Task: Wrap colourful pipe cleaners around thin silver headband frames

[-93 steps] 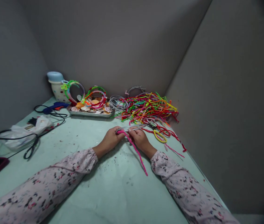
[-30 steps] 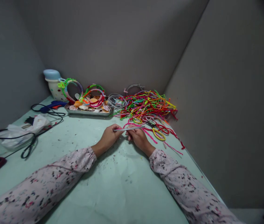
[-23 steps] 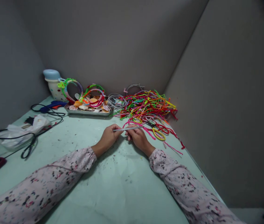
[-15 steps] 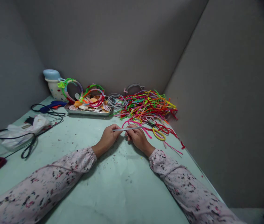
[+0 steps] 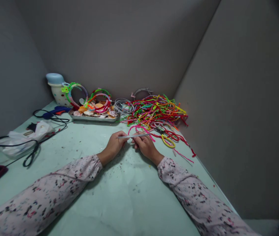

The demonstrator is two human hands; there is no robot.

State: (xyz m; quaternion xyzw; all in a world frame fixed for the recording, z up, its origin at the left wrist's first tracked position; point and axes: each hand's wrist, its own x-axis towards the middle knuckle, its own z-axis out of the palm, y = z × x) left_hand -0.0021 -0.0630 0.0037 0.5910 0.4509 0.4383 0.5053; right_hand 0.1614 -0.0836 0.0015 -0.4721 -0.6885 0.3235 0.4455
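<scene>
My left hand is closed, with thumb and fingertips pinching a thin grey strip that runs level across both hands. Close beside it, my right hand has its fingers curled in around the same strip. A bright pink pipe cleaner arches up from between the hands, and its free end hangs down behind the right knuckles. Where the pipe cleaner meets the strip, my fingers hide it. Both hands are just above the pale green tabletop.
A metal tray of shells holds fuzzy coloured hoops. Grey rings lie beside a heap of pipe cleaners. Yellow-handled scissors lie right of my hands. A plastic bag, black cable and white cup are at left.
The pink pipe cleaner's free end has swung left and up, closer to my right hand. Both hands keep almost the same place and grip.
</scene>
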